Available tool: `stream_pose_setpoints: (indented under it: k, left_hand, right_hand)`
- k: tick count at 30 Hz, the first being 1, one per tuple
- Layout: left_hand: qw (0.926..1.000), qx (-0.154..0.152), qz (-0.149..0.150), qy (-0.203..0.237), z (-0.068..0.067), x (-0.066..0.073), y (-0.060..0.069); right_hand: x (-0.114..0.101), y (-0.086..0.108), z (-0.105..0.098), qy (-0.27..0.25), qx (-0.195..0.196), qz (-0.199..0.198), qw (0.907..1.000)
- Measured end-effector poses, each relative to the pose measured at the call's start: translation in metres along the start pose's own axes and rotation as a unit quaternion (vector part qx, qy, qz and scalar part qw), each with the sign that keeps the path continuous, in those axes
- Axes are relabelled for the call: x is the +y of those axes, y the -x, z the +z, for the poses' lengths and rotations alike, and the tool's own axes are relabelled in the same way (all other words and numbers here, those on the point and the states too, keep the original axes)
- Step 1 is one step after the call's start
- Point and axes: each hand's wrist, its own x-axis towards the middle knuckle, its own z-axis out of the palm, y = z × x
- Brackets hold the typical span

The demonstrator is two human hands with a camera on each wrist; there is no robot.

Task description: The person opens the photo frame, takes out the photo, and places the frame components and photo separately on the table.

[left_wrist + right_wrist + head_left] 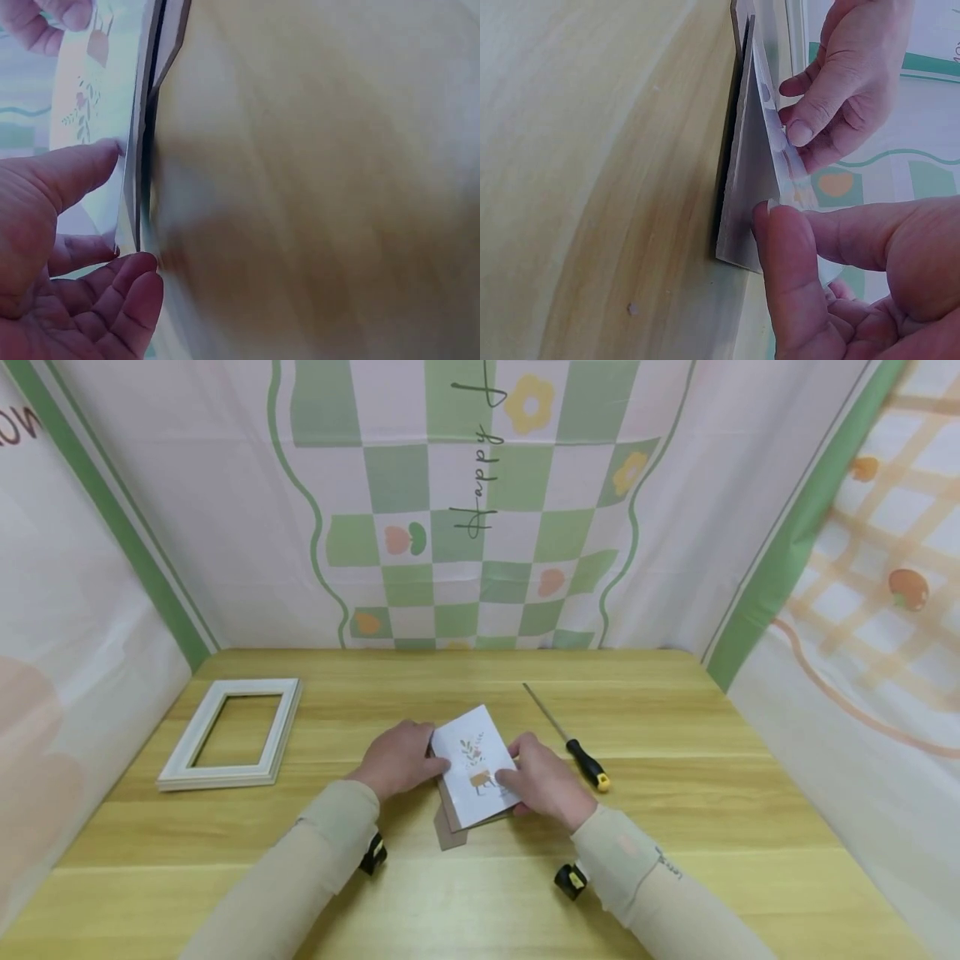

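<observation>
A white card (463, 797) printed with a plant and a brown shape lies tilted between both hands in the head view. Beneath it is a grey-brown backing board, whose stand leg (452, 837) sticks out toward the near side. My left hand (397, 760) holds the card's left edge, thumb on the printed face. On the opposite edge, my right hand (553, 781) pinches the card between thumb and finger. The right wrist view shows the board (751, 187) under the card, with a gap between them near the right fingers.
A white picture frame (217, 776) lies at the left of the wooden table (637, 893). A screwdriver (588, 766) with a black and yellow handle lies just right of the right hand. Printed curtains (480, 581) stand behind the table and at both sides.
</observation>
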Motion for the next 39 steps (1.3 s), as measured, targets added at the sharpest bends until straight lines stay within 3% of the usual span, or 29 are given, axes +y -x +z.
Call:
stream_pose_setpoints:
  k: [5, 12, 19, 39]
  left_hand:
    - [0.9998, 0.011, -0.001, -0.016, 0.0022, 0.0022, 0.0011]
    - [0.9995, 0.015, -0.026, -0.010, 0.0024, 0.0044, 0.0009]
    - [0.9990, 0.036, -0.025, -0.006, 0.0028, 0.0042, 0.0020]
    - [0.9955, 0.067, -0.037, 0.055, 0.0053, 0.0037, 0.0025]
  right_hand:
    - [-0.0006, 0.0002, 0.0004, 0.000, -0.002, -0.002, 1.0000]
    - [-0.0010, -0.0001, 0.0005, 0.005, -0.009, 0.002, 0.9999]
    - [-0.0008, -0.0004, 0.0007, 0.000, -0.015, 0.004, 0.9999]
    - [-0.0001, -0.0003, 0.0016, -0.002, -0.018, 0.002, 0.9998]
